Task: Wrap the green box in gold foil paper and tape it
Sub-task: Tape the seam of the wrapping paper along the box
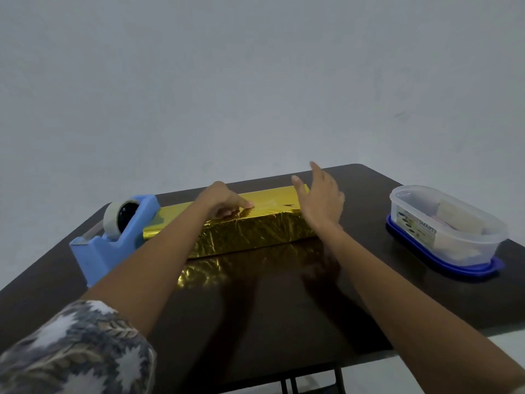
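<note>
Your left grip [224,204] is down on the top of the box [272,199], centre of the frame, knuckles up and fingers curled under. One fingertip [249,205] is pressed flat onto the gold foil paper [255,231], right by the near top edge. Whether it's pinching anything under there, I cannot tell.

Your right grip [321,199] is released: fingers straight and spread, palm turned left, raised over the right end of the box and holding nothing.

The box lies lengthwise across the middle of the dark table [284,322], running from left to right. Gold foil covers its top and its near side, and that near side is crinkled. In front of it, on the glossy surface, there's a gold patch [204,274]. Loose foil or just reflection, I cannot tell.

Left of the frame, a blue tape dispenser [113,248] stands just beside the left end of the box, with its tape roll [112,220] in place. Over on the right, well apart from the box, a clear plastic container [446,223] sits on a blue lid [426,253]. Your patterned sleeve [71,351] fills the lower left corner.
</note>
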The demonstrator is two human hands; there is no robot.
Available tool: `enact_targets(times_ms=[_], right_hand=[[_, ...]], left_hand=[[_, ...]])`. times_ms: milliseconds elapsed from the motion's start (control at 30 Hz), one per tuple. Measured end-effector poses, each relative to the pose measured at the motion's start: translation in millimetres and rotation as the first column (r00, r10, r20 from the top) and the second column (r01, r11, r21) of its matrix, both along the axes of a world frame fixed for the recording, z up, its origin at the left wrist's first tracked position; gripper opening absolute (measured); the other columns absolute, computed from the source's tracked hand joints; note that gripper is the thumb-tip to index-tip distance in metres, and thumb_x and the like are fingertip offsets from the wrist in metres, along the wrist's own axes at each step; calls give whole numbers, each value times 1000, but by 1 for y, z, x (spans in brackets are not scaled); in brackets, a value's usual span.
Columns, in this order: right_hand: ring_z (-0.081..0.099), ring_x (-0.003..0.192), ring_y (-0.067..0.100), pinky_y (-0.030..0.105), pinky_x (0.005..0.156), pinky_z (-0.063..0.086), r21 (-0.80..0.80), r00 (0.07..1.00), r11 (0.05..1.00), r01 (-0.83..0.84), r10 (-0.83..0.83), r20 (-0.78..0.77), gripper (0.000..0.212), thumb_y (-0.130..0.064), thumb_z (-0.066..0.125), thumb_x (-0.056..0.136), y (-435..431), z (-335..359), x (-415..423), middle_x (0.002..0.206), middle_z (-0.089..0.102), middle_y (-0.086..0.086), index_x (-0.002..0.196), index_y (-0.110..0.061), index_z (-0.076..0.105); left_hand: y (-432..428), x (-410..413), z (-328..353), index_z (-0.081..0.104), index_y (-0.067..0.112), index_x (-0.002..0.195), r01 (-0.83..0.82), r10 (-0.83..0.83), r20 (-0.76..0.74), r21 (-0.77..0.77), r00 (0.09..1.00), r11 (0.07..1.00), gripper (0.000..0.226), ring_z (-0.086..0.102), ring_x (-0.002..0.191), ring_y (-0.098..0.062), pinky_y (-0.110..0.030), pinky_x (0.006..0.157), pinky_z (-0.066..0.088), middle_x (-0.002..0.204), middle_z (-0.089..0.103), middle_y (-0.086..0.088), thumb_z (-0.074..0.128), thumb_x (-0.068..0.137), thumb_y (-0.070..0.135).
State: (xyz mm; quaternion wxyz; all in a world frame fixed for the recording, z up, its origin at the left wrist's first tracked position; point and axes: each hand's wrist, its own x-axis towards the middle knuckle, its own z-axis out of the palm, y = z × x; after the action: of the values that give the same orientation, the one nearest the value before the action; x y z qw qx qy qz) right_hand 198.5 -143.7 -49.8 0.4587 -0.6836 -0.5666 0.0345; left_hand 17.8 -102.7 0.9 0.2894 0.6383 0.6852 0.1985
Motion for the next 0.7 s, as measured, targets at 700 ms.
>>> enact_targets(times_ms=[700], right_hand=[[4,147,14,43,116,-5,-90,883,993,-77,110,457,66,-59,8,95,-18,-26,-12,158,17,-3,147,-24,30]], left_hand=[[-31,-12,-16,62,9,74,-8,-49,81,591,995,807,27,57,58,-13,-27,60,46,68,63,-4,58,93,28]])
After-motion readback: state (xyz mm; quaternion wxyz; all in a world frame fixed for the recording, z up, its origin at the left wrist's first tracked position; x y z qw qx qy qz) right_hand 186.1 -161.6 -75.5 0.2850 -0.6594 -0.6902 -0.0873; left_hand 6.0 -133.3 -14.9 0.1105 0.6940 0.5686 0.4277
